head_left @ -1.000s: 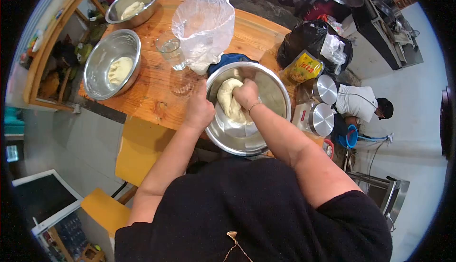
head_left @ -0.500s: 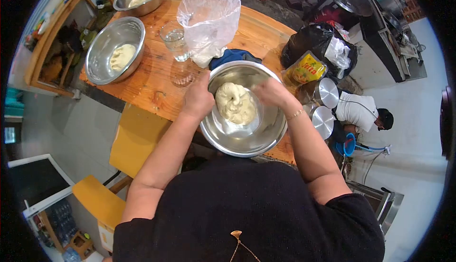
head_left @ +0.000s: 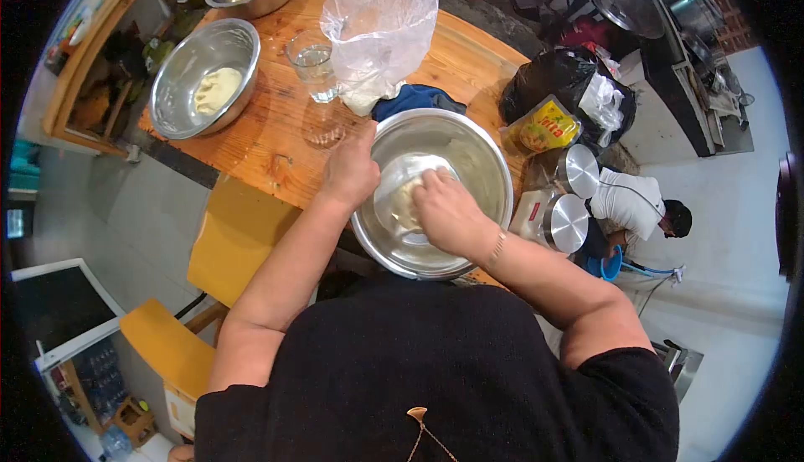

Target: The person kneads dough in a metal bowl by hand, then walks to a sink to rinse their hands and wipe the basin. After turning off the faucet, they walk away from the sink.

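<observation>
In front of me on the wooden table is a large metal bowl [head_left: 494, 152]. My left hand [head_left: 352, 167] grips its left rim, fingers closed over the edge. Inside the bowl, my right hand [head_left: 448, 206] presses on pale dough [head_left: 404, 204] with its fingers curled into it. Most of the dough is hidden beneath that hand. A folded dark blue cloth [head_left: 423, 100] touches the bowl's far side.
Two more metal bowls [head_left: 172, 85] with dough stand at the far left. A glass jug of water [head_left: 316, 68], plastic bag [head_left: 381, 22], yellow pouch [head_left: 546, 125] and lidded canisters [head_left: 566, 223] surround my bowl. Another person [head_left: 628, 202] bends over a blue bucket at right.
My right hand has moved left and down from the bowl's right side onto the dough, now covering most of it. My left hand stays on the rim.
</observation>
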Demonstrator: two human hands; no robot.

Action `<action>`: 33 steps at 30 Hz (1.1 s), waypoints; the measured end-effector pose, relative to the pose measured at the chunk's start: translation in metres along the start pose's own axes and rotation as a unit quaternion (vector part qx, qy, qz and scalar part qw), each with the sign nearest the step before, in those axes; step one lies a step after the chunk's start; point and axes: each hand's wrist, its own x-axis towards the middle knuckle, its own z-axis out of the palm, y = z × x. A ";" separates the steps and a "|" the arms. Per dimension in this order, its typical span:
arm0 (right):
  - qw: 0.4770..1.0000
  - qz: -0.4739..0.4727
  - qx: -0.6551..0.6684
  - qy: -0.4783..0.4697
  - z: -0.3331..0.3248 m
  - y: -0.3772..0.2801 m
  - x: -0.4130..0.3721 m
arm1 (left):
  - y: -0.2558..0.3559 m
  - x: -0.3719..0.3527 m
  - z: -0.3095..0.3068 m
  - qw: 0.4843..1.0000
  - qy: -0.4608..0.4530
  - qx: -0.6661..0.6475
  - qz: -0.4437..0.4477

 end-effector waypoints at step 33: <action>0.707 0.285 0.610 -0.216 0.047 0.036 0.043 | 0.006 -0.002 -0.006 0.998 -0.032 0.040 -0.041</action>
